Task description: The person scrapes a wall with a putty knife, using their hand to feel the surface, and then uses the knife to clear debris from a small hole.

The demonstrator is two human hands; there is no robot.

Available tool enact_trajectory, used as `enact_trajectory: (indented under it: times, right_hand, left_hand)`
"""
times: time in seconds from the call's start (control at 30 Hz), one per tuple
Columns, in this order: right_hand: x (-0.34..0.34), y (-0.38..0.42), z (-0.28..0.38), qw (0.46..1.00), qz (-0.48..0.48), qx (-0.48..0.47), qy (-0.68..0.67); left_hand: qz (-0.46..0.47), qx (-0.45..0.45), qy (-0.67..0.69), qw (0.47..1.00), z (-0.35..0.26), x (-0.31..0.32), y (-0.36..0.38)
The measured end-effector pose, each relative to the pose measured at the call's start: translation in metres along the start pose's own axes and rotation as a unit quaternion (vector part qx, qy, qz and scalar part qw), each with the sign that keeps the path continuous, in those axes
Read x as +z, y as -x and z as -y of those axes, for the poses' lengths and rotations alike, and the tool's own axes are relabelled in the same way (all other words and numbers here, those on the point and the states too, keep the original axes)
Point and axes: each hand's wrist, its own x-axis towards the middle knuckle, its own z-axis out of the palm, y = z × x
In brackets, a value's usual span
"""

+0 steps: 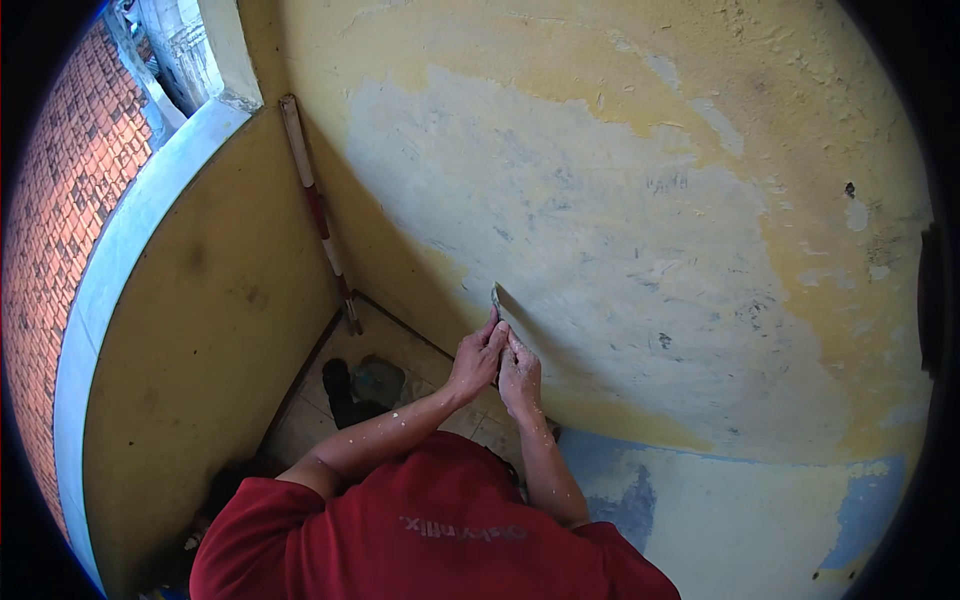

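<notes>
A thin scraper (496, 296) points up at the wall, its tip at or very near the scraped surface. My left hand (477, 357) is closed around the scraper's lower part, with the fingers towards the blade. Pressed against it on the right, my right hand (519, 373) is also closed on the tool; its handle is mostly hidden by the fingers. Before both hands spreads a large pale patch (580, 220) with dark scuffs, bordered by yellow paint (500, 50) that is peeling. Pale flecks dot both forearms.
A red and white pole (318, 210) leans in the corner. On the tiled floor (380, 325) lie a dark object (345, 395) and a greyish container (380, 380). A low wall with a light blue ledge (130, 260) curves at left, tiled roof (70, 170) beyond. Blue paint (630, 500) shows lower right.
</notes>
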Motion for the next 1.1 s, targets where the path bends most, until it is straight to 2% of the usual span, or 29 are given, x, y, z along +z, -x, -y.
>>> enact_trajectory:
  times: [0.03,0.1,0.13,0.17,0.23,0.27,0.3,0.37,0.5,0.57,0.63,0.7,0.77,0.8,0.9,0.97,1.03,1.1]
  right_hand:
    - [-0.004,0.005,0.001,1.000,0.001,-0.001,-0.001]
    - [-0.012,0.008,0.001,0.996,-0.022,0.020,-0.086]
    - [-0.006,0.001,0.000,0.998,-0.034,-0.027,-0.053]
    - [0.000,-0.005,-0.001,0.998,-0.037,-0.023,-0.053]
    - [0.010,-0.015,-0.002,0.999,0.032,0.009,0.020]
    - [0.008,-0.013,-0.004,0.999,0.032,0.003,0.028]
    - [0.002,-0.012,-0.001,0.999,0.029,0.001,0.027]
    - [-0.015,0.001,0.012,0.997,-0.010,-0.013,-0.076]
    - [0.011,-0.011,0.007,0.999,0.014,0.005,-0.037]
    - [0.006,-0.006,0.000,1.000,0.002,-0.025,0.002]
    - [-0.008,0.000,0.008,0.997,-0.023,-0.046,-0.059]
    - [-0.005,-0.008,0.013,0.995,-0.010,-0.019,-0.098]
    - [0.008,-0.019,0.016,0.997,0.039,0.014,-0.067]
    - [0.014,-0.021,0.013,0.998,0.020,-0.035,-0.039]
    - [0.000,-0.004,0.008,0.999,-0.008,-0.026,-0.041]
    - [0.001,-0.008,0.006,0.996,-0.003,-0.034,-0.080]
    - [0.014,-0.012,0.014,1.000,0.001,-0.015,-0.019]
    - [0.024,-0.015,0.017,1.000,0.013,-0.022,-0.017]
  left_hand:
    - [-0.001,0.000,-0.001,1.000,-0.003,0.003,0.004]
    - [0.040,0.042,0.014,0.998,-0.005,0.009,0.008]
    - [0.023,0.030,0.019,0.999,-0.005,0.007,0.003]
    - [0.027,0.026,0.019,0.999,-0.003,0.004,0.000]
    - [0.005,0.002,0.076,0.997,-0.007,-0.008,-0.008]
    - [-0.003,0.000,0.059,0.998,0.010,-0.007,-0.013]
    - [-0.001,0.003,0.057,0.998,0.003,-0.003,-0.009]
    - [0.031,-0.003,0.081,0.996,-0.018,0.008,0.008]
    - [0.006,-0.008,0.129,0.992,-0.011,-0.008,-0.006]
    - [0.005,-0.003,0.108,0.994,-0.005,-0.005,-0.004]
    - [0.014,0.020,0.015,1.000,-0.010,0.005,0.004]
    - [0.007,0.023,0.028,0.999,-0.008,0.004,-0.003]
    - [-0.039,0.013,0.087,0.995,-0.014,-0.007,-0.010]
    - [-0.042,0.014,0.087,0.995,-0.012,-0.006,-0.009]
    - [-0.014,0.039,0.056,0.998,-0.006,0.001,-0.002]
    - [0.000,0.019,0.033,0.999,-0.005,-0.001,-0.004]
    - [-0.032,0.013,0.111,0.993,-0.007,-0.007,-0.008]
    - [-0.041,0.027,0.133,0.990,0.001,-0.018,-0.015]
